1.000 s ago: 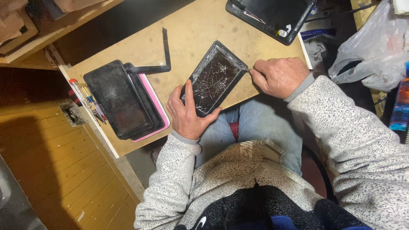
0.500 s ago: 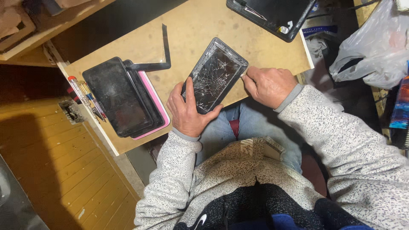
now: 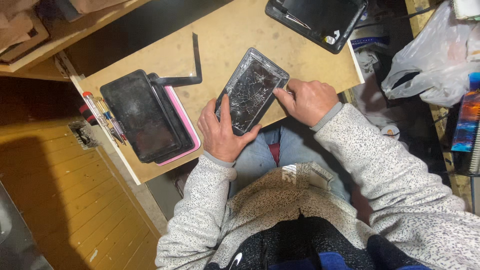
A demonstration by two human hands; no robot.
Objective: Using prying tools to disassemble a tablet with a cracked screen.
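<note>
While the left hand [image 3: 220,134] cups the near end of a cracked tablet [image 3: 251,90], fingers curled under it and thumb lying up along its left edge, the right hand [image 3: 308,100] is closed, its fingertips pressed to the tablet's right edge; whether it pinches a tool I cannot tell. That tablet lies tilted on the bench [image 3: 225,40], its near corner over the edge above the lap. Left of the left hand sits a stack of dark tablets [image 3: 142,116] over a pink one, screwdrivers [image 3: 102,116] beside it. Beyond both hands lies an open black case [image 3: 320,20], and far right a plastic bag [image 3: 430,65].
</note>
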